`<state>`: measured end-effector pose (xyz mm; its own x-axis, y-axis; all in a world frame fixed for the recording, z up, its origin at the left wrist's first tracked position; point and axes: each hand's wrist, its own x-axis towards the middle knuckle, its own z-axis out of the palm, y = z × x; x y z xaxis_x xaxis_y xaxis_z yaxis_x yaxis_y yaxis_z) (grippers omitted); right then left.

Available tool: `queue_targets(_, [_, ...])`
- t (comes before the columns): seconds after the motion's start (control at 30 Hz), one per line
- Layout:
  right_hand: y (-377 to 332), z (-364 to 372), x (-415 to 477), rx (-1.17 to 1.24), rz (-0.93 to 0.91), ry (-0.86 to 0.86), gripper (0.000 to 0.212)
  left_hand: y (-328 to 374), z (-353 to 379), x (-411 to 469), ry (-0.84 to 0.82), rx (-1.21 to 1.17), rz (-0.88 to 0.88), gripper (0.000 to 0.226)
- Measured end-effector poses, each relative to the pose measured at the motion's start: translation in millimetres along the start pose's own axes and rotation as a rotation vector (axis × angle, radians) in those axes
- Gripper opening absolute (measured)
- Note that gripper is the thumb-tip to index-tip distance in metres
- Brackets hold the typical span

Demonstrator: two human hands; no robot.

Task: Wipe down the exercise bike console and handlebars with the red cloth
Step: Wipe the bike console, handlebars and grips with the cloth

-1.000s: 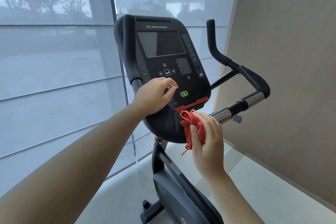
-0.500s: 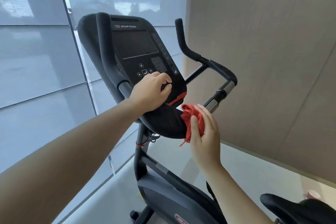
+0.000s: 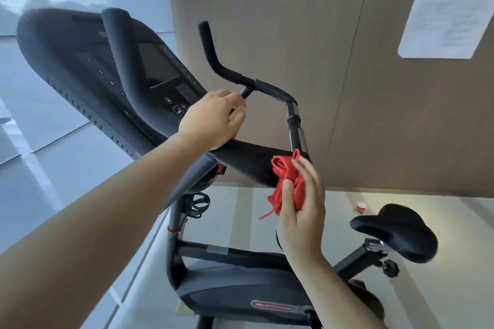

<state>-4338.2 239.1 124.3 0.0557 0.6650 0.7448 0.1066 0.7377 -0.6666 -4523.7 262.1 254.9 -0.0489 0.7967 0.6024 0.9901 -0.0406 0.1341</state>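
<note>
The black console [image 3: 88, 61] of the exercise bike fills the upper left, its screen and keypad facing right. My left hand [image 3: 213, 119] rests on the console's lower edge, fingers curled over it. My right hand [image 3: 300, 205] holds the bunched red cloth [image 3: 284, 179] pressed against the lower right corner of the console. The right handlebar [image 3: 230, 72] rises behind, and its chrome-banded bar [image 3: 294, 120] runs down to just above the cloth. The left handlebar [image 3: 120, 43] crosses in front of the console.
A brown panelled wall [image 3: 347, 75] stands close behind the bike, with a white sheet [image 3: 446, 10] on it. The black saddle [image 3: 398, 230] is at the lower right, a small cup [image 3: 361, 207] on the floor beyond it. A bottle holder [image 3: 197, 204] sits on the frame post.
The view has swung right and tilted, so the console now sits at the left and the saddle shows. Both hands stay on the console's lower edge, the cloth still at its corner.
</note>
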Motion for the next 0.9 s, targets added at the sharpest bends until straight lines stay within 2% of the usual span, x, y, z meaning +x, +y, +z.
queue_targets(0.13, [-8,17,3,-0.246,-0.088,0.023,0.049,0,4,3,-0.03,-0.001,0.005,0.031])
queue_targets(0.2, [0,15,5,-0.297,-0.147,0.027,0.049,-2,5,3,-0.029,0.004,0.007,0.031])
queue_targets(0.27, [9,10,7,-0.281,-0.167,0.019,0.048,-2,5,2,-0.021,0.011,0.021,0.031])
queue_targets(0.4, [3,11,8,-0.193,-0.061,0.102,0.041,-2,3,-2,-0.004,0.039,0.053,0.032])
queue_targets(0.5, [-11,25,10,-0.28,-0.147,0.122,0.042,-3,3,-2,-0.009,0.059,0.042,0.031])
queue_targets(0.7, [5,17,7,-0.46,-0.294,0.024,0.046,-3,3,-1,0.01,0.063,0.052,0.031])
queue_targets(0.77, [13,10,7,-0.443,-0.271,0.005,0.047,-2,3,-1,0.011,0.064,0.058,0.032])
queue_targets(0.9, [0,12,6,-0.34,-0.236,0.082,0.045,-1,2,-3,0.006,0.07,0.056,0.032])
